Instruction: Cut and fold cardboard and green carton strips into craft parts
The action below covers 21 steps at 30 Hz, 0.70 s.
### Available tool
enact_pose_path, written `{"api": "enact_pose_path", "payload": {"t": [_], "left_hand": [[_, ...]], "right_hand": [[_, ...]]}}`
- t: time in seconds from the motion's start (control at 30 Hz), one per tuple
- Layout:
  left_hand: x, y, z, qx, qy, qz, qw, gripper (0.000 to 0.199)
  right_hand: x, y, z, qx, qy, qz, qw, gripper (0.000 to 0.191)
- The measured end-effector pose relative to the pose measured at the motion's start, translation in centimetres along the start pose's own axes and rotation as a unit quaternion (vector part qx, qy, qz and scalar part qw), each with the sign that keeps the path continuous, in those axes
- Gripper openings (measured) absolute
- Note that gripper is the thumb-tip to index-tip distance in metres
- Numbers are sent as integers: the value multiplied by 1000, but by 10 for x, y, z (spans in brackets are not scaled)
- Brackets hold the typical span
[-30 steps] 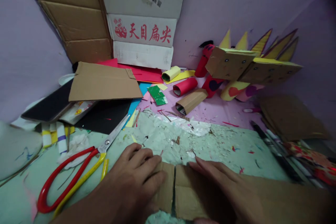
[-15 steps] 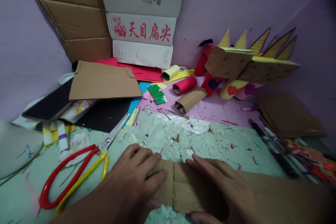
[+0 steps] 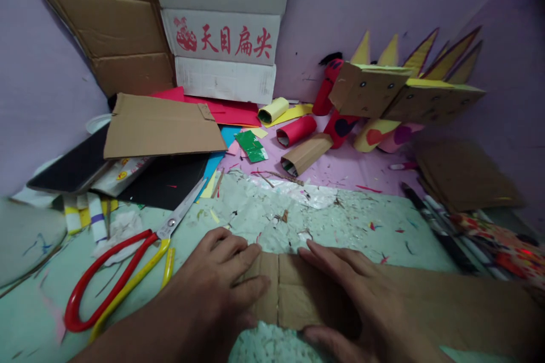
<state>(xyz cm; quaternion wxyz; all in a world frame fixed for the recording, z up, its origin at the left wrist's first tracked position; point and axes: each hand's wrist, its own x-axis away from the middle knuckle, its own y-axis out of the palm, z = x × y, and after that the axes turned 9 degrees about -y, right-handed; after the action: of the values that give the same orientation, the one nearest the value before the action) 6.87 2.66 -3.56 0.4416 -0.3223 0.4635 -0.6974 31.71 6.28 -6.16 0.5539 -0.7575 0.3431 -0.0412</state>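
Observation:
A long brown cardboard strip point(image 3: 293, 289) lies flat on the green table covering in front of me, with a dark line running across it between my hands. My left hand point(image 3: 221, 272) grips its left end, fingers bent over the far edge and thumb low at the near side. Farther right, my right hand point(image 3: 361, 289) spans the strip, fingertips at the far edge and thumb by the near edge, its palm arched above the cardboard. Scissors point(image 3: 171, 224) with one red and one yellow handle rest left of my left hand, blades pointing away.
Brown point(image 3: 307, 154), red point(image 3: 297, 130) and yellow paper tubes point(image 3: 273, 110) lie farther back. Cardboard figures with yellow spikes point(image 3: 370, 91) stand back right. A cardboard sheet point(image 3: 164, 127) tops black paper point(image 3: 168, 181) at left. Pens point(image 3: 438, 227) lie right, and scraps litter the middle.
My view has tilted slightly down and to the right, so the scene sits a little higher in the picture. Both hands keep their places on the cardboard strip.

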Motion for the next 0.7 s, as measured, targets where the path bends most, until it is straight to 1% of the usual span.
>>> {"api": "enact_pose_path", "payload": {"t": [0.1,0.17,0.27,0.33,0.4,0.57,0.7], "left_hand": [[1,2,0,17,-2,10,1000,27],[2,4,0,44,-1,25,999,23],[2,7,2,80,8,62,995,21],[2,8,2,86,12,80,993,23],[2,8,3,77,15,79,994,23],[2,9,4,39,16,54,998,22],[3,10,5,26,14,62,998,22]], "right_hand": [[0,1,1,1,-5,0,1000,72],[-1,1,2,-2,-10,2,1000,71],[-3,1,2,-3,-14,5,1000,69],[-3,1,2,-8,-16,-1,1000,69],[-3,1,2,-17,-13,-6,1000,70],[-1,3,2,-43,6,-19,999,70],[-1,2,0,-40,6,-18,999,68]]}}
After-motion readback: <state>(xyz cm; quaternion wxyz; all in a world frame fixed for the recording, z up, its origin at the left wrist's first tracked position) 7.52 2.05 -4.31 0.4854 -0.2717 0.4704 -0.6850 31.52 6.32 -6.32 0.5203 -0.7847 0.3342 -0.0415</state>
